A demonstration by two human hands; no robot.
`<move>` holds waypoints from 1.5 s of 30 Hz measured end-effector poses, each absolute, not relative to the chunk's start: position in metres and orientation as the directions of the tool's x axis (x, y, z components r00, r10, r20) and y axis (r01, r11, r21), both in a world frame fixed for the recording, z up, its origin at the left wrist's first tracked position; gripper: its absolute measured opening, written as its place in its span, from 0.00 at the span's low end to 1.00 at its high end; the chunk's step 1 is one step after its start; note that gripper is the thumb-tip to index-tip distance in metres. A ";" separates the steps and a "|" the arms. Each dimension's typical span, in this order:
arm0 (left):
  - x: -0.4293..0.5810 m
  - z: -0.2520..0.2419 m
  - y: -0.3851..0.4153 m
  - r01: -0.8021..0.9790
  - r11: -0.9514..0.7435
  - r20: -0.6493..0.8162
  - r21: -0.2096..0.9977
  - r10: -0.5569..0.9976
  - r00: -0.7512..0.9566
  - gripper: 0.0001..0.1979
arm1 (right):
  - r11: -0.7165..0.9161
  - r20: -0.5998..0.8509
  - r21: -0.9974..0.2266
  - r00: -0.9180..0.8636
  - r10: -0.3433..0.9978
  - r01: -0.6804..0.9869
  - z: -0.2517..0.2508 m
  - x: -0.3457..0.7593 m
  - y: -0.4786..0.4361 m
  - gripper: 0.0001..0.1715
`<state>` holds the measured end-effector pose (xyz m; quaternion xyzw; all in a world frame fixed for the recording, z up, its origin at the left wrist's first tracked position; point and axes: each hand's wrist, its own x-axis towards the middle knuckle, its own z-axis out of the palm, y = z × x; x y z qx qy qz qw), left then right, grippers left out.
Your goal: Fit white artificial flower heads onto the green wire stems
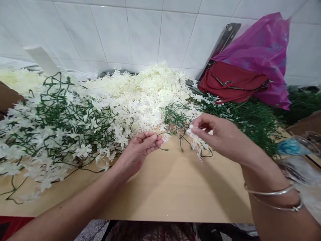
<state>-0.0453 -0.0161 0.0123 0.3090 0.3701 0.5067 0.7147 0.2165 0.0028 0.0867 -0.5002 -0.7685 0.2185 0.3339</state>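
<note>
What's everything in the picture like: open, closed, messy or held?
Left hand: pinching a green stem
Right hand: pinched on a small white piece
White petals: heaped up
Stemmed white flowers: piled, stems tangled
Green strands: heaped together
Red handbag: flap down
Purple bag: upright, crumpled
Bangles: worn

1. Looking out from the head here, in a single view, tipped forward and down over the bench [165, 190].
2. Sitting close in, catching left hand [139, 149] and right hand [220, 137] near mid-frame, just ahead.
3. Facing the tiled wall [142, 36], behind the bench and across the top.
4. Dipping at the bottom to patterned cloth [152, 231], below the bench's near edge.
</note>
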 end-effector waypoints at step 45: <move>-0.041 -0.003 -0.024 -0.138 0.049 -0.026 0.989 0.986 0.168 0.06 | -0.066 -0.046 -0.997 -0.381 0.923 -0.038 0.012 0.158 -0.005 0.19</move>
